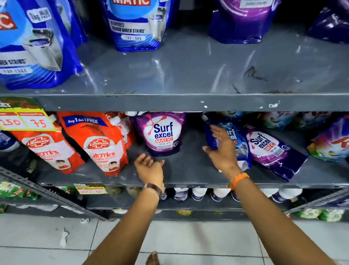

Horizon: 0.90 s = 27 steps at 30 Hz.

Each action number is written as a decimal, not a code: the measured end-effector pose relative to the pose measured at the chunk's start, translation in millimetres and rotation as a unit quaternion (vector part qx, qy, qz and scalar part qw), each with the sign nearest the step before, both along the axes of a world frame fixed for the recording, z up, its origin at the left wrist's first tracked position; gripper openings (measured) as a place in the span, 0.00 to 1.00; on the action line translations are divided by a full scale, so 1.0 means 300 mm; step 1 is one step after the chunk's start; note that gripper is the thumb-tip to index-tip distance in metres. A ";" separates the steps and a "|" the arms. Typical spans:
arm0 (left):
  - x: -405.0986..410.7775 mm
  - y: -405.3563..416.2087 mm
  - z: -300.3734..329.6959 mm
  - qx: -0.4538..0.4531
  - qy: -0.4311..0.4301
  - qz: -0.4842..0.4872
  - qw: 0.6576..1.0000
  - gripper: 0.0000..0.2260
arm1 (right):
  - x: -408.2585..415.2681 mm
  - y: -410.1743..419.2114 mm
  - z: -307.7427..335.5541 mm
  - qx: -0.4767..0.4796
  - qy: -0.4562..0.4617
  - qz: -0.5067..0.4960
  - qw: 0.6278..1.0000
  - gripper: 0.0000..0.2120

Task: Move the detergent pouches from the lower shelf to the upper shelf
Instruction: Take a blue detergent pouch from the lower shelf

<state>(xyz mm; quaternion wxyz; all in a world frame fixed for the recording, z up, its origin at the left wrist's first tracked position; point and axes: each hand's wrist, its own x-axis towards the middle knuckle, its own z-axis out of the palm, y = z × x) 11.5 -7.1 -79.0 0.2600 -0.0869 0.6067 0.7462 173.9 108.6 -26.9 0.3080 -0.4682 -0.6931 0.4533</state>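
Observation:
On the lower shelf (189,173) a purple Surf Excel pouch (162,133) stands upright. My left hand (150,167) hovers open just below and in front of it, palm up, not touching. My right hand (222,147) is spread open against a blue Surf Excel pouch (237,142) that leans to the right. Behind it a second purple pouch (273,149) lies tilted. On the upper shelf (185,73) stand large blue pouches (137,20) and purple pouches (247,7), with bare grey shelf in front of them.
Red Lifebuoy pouches (101,142) stand left of the purple pouch, under a yellow price tag (20,121). A Rin bag (341,140) lies at the right. White-capped bottles (199,193) fill the shelf below. A slanted metal rack rail (38,191) runs at the left. My bare feet are on the tiled floor (198,239).

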 end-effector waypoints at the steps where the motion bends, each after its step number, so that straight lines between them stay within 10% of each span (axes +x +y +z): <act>1: 0.034 0.022 0.010 -0.001 -0.012 0.000 1.000 0.21 | 0.044 0.038 0.009 0.022 -0.013 -0.044 0.999 0.31; 11: 0.313 0.399 0.125 -0.070 -0.015 -0.348 0.935 0.06 | 0.256 0.257 0.004 -0.102 -0.155 -0.090 0.979 0.34; 16: 0.284 0.512 0.116 -0.091 0.025 -0.393 0.915 0.19 | 0.250 0.278 0.052 -0.175 -0.093 -0.056 0.979 0.13; 21: 0.283 0.492 0.100 -0.097 -0.001 -0.428 0.899 0.17 | 0.300 0.275 0.009 -0.247 -0.028 -0.055 0.967 0.22; 27: 0.342 0.412 0.105 -0.062 0.087 -0.371 0.923 0.38 | 0.347 0.214 -0.049 -0.260 0.062 -0.051 0.962 0.24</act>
